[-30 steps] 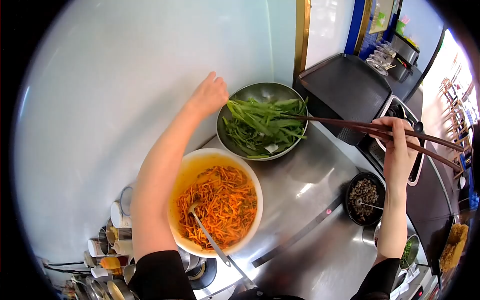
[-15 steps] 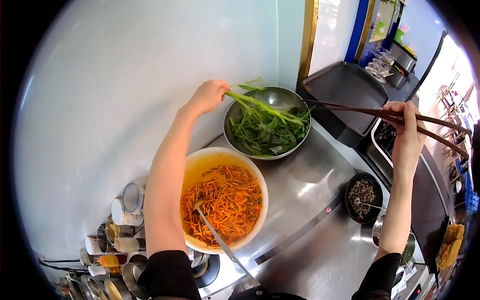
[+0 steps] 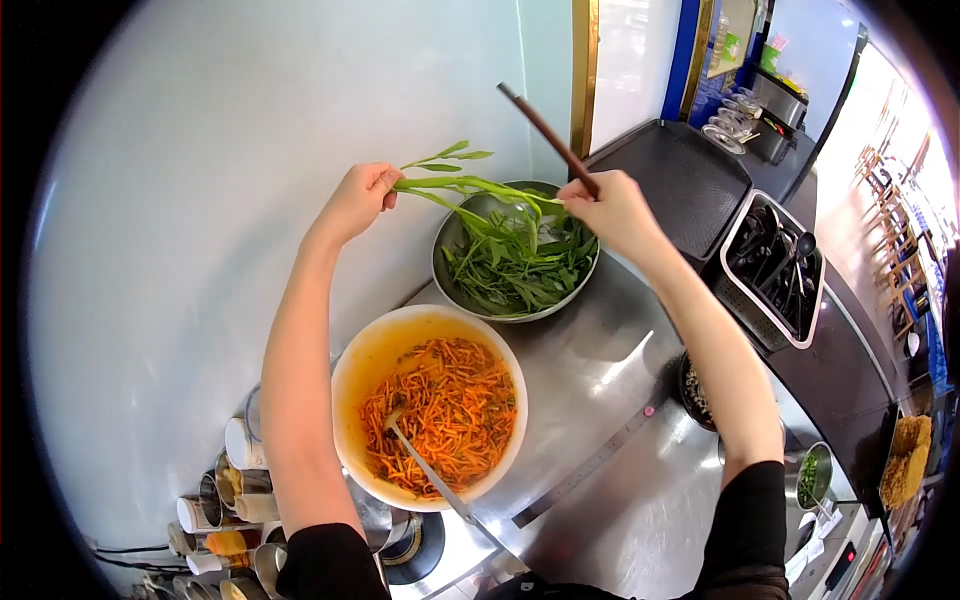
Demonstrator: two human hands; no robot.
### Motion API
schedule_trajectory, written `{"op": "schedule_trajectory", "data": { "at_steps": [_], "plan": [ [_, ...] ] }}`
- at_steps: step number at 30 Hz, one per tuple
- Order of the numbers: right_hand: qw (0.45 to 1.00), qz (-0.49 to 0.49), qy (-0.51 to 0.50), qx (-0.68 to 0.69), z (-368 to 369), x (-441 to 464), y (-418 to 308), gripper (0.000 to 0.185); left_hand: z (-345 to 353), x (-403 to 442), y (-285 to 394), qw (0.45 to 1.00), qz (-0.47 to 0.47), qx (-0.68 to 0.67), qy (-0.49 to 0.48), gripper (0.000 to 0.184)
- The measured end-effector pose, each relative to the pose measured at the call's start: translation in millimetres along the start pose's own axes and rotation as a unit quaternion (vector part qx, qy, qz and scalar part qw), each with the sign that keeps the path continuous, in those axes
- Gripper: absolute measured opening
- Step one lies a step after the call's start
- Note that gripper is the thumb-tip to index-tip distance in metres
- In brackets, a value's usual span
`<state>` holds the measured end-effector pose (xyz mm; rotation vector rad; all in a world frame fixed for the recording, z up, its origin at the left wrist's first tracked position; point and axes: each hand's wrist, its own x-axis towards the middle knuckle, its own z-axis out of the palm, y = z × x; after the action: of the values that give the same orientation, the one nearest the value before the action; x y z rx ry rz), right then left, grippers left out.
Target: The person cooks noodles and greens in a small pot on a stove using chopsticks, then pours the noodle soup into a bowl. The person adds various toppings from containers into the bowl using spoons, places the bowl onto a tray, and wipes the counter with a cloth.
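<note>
My left hand [image 3: 362, 203] is closed on one end of a few long green stalks [image 3: 450, 186] with narrow leaves. The stalks stretch across above a metal bowl [image 3: 439, 262] of leafy greens [image 3: 515, 268], some trailing down into it. My right hand [image 3: 615, 212] is closed over the bowl's right side, gripping a pair of dark brown chopsticks [image 3: 548, 132] that point up and left. Its fingertips also seem to pinch the other end of the stalks. Below stands a white bowl [image 3: 521, 375] of shredded carrot salad [image 3: 450, 420], with a metal spoon [image 3: 425, 462] resting in it.
Jars and containers [image 3: 235, 500] line the wall at lower left. To the right are a black tray [image 3: 680, 170], a utensil basket [image 3: 775, 268], a dark bowl [image 3: 692, 390] partly behind my forearm, and a metal pot [image 3: 822, 465] with chopped greens. The steel counter [image 3: 600, 440] runs between.
My right hand has swung left to the stalks, and the chopsticks now point up-left. My left hand has moved left, drawing the stalks out. The view has shifted slightly.
</note>
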<state>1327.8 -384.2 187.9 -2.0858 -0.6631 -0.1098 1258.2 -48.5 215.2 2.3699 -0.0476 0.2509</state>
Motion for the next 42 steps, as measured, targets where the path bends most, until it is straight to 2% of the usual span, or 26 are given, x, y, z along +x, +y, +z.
{"op": "schedule_trajectory", "data": {
  "at_steps": [3, 9, 11, 13, 15, 16, 17, 19, 20, 22, 24, 26, 29, 30, 31, 33, 36, 38, 39, 42],
  "plan": [
    [1.0, -0.003, 0.011, 0.004, 30, 9, 5, 0.02, 2, -5, 10, 1.0, 0.016, -0.02, 0.007, 0.033],
    [0.999, -0.01, 0.023, 0.04, 41, 9, 3, 0.02, 6, -15, 18, 0.997, 0.032, -0.062, 0.02, 0.032],
    [0.988, -0.127, 0.079, -0.03, 42, 10, 10, 0.02, 9, -17, 15, 0.997, 0.008, -0.074, 0.018, 0.032],
    [0.987, -0.136, 0.085, -0.011, 39, 10, 8, 0.021, 12, -19, 11, 0.998, 0.012, -0.065, 0.014, 0.032],
    [0.997, -0.009, 0.061, 0.041, 35, 11, 6, 0.02, 18, -20, 8, 0.998, 0.018, -0.056, 0.01, 0.031],
    [0.988, 0.014, 0.061, 0.143, 40, 16, 10, 0.017, 21, -20, 7, 0.998, 0.021, -0.057, 0.01, 0.032],
    [0.988, 0.012, 0.061, 0.143, 38, 18, 13, 0.017, 24, -20, 7, 0.998, 0.024, -0.059, 0.01, 0.032],
    [0.931, 0.169, 0.017, 0.323, 32, 18, 7, 0.013, 29, -17, 7, 0.998, 0.025, -0.049, 0.012, 0.032],
    [0.904, 0.182, 0.032, 0.386, 34, 19, 6, 0.008, 31, -16, 6, 0.999, 0.025, -0.04, 0.011, 0.032],
    [0.883, 0.202, 0.056, 0.42, 33, 28, 19, 0.009, 31, -17, 10, 0.999, 0.023, -0.024, 0.026, 0.032],
    [0.846, 0.232, 0.113, 0.466, 21, 29, 30, 0.018, 30, -20, 5, 0.999, 0.021, -0.008, 0.04, 0.031],
    [0.876, 0.193, 0.091, 0.433, 11, 28, 41, 0.013, 24, -21, -13, 0.997, 0.0, 0.0, 0.079, 0.032],
    [0.944, 0.109, 0.009, 0.312, 10, 17, 8, 0.01, 27, -27, 2, 0.997, -0.026, 0.03, 0.066, 0.034],
    [0.977, 0.037, 0.049, 0.206, 21, 15, -11, 0.014, 30, -27, 9, 0.997, -0.025, 0.03, 0.065, 0.034],
    [0.989, -0.045, 0.037, 0.139, 31, 16, -12, 0.02, 33, -27, 15, 0.997, -0.019, 0.052, 0.051, 0.035],
    [0.994, -0.112, 0.006, -0.002, 50, 20, -17, 0.021, 40, -25, 27, 0.997, -0.01, 0.073, 0.034, 0.035],
    [0.981, -0.135, -0.027, -0.14, 61, 14, -28, 0.022, 49, -21, 38, 0.996, 0.014, 0.09, 0.023, 0.036],
    [0.981, -0.112, -0.043, -0.15, 58, 10, -35, 0.022, 53, -18, 39, 0.995, 0.055, 0.079, 0.036, 0.036],
    [0.981, -0.088, -0.061, -0.163, 57, 9, -35, 0.022, 54, -18, 41, 0.995, 0.053, 0.079, 0.036, 0.036],
    [0.984, -0.095, -0.054, -0.138, 58, 11, -25, 0.021, 55, -22, 45, 0.996, 0.048, 0.07, 0.036, 0.035]
  ]
}}
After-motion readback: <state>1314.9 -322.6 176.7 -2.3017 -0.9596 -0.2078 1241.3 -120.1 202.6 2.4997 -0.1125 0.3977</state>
